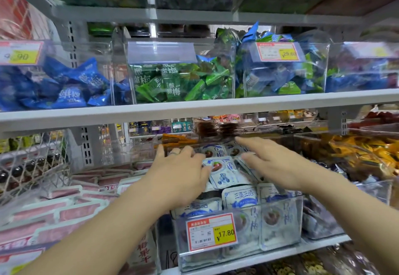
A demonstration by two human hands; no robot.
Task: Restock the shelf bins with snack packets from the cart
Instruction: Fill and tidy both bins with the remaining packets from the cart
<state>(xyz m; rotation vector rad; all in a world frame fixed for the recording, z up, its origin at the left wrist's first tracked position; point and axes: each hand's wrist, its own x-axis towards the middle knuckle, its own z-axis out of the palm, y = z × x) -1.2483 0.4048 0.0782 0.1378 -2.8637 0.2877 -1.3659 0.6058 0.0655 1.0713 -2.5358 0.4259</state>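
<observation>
A clear plastic bin [280, 220] on the lower shelf holds several white-and-blue snack packets [223, 173]. My left hand [179, 173] lies over the left side of the pile, fingers fairly straight and resting on the packets, a ring on one finger. My right hand [274, 162] reaches over the right side of the same pile with fingers stretched out, touching the packets. Neither hand grips a packet that I can see. The cart is out of view.
A yellow price tag [211, 231] marked 17.80 hangs on the bin front. Pink packets [71, 205] fill the bin to the left, orange and brown ones [356, 156] the bin to the right. The shelf above [194, 106] carries bins of blue and green packets.
</observation>
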